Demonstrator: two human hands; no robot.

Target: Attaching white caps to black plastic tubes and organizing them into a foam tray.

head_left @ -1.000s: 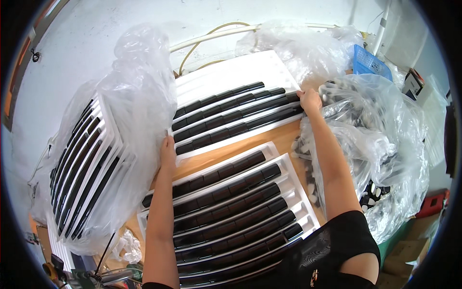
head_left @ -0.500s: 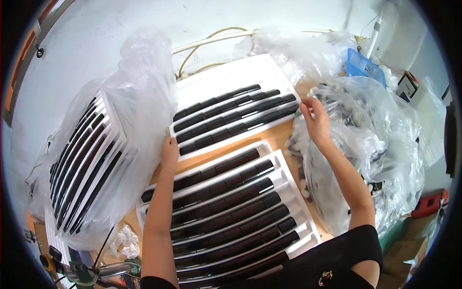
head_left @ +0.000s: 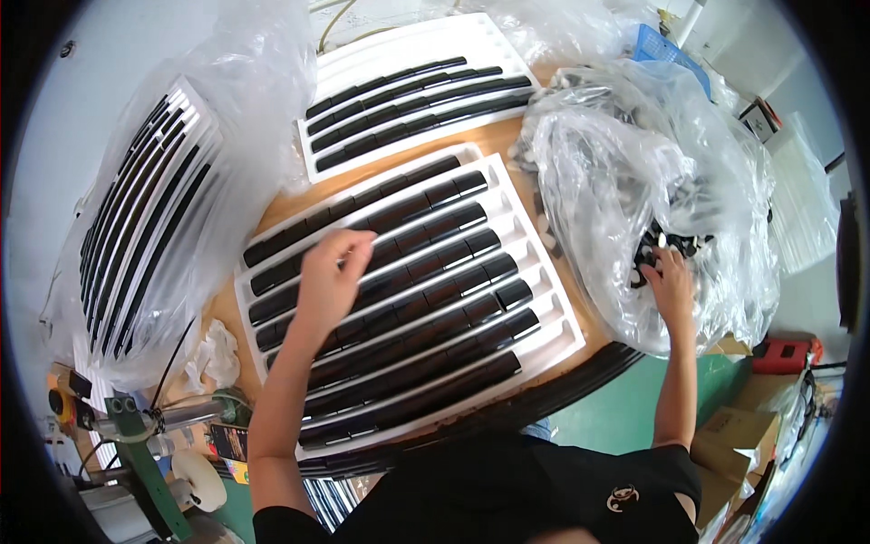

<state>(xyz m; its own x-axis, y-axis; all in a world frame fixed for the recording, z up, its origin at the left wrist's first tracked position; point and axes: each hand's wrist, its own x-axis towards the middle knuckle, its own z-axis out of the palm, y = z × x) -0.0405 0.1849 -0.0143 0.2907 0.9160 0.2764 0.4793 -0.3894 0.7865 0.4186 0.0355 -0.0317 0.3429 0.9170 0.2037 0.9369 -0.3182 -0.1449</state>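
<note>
A white ribbed tray (head_left: 555, 319) lies nearest me, its slots filled with rows of glossy black curved pieces (head_left: 435, 288). My left hand (head_left: 333, 276) hovers over its left half, fingers loosely curled together, nothing visible in them. At the right, a big clear plastic bag (head_left: 589, 154) stands with its mouth open, holding many small black and some white pieces (head_left: 693, 243). My right hand (head_left: 671, 283) reaches into that mouth, thumb and fingers apart, fingertips at the pieces. Beyond the near tray rests a second white tray (head_left: 408, 45), several rows of it black.
To the left, another loaded tray (head_left: 136, 227) stands tilted inside clear plastic (head_left: 240, 118). A blue basket (head_left: 671, 56) is at the back right. Crumpled white paper (head_left: 216, 355), a green metal stand (head_left: 145, 462), a red case (head_left: 787, 355) and cardboard boxes (head_left: 739, 440) surround the table.
Both hands have let go of the far tray. My left hand has come back over the near tray; my right hand has moved down into the bag. The view has tilted downward.
</note>
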